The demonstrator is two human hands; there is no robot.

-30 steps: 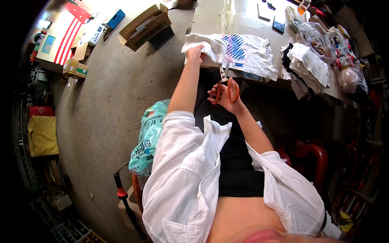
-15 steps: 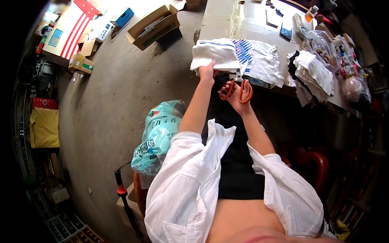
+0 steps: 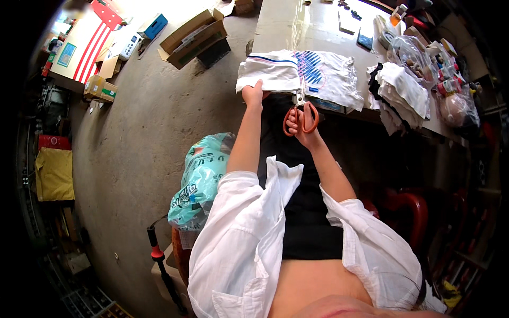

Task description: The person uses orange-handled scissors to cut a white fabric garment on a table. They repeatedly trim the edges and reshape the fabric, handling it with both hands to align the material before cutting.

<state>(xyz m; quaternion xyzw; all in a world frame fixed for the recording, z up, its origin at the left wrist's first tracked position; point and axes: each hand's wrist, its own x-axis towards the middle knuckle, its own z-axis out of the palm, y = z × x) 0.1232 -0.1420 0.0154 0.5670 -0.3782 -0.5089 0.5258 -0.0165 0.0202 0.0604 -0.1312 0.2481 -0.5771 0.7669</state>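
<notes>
My left hand grips the near edge of a white printed cloth, its thumb on top and its fingers underneath. The cloth lies across the table's near edge, its left part hanging past the corner. Blue scribble-like print and a small blue patch mark its middle. My right hand is closed around the orange handles of a pair of scissors. Their blades point away from me and meet the cloth's near edge beside the print. Part of the lower blade is hidden by the cloth.
Right of the cloth, a pile of white and black cloths hangs over the edge of the table. Beyond it are a phone and clear plastic bags. A turquoise bag sits by my left side. An open cardboard box stands far left.
My right hand has closed its fingers around the scissor handles, which have drawn together. The blades now sit on the cloth's edge. The whole view has shifted slightly.
</notes>
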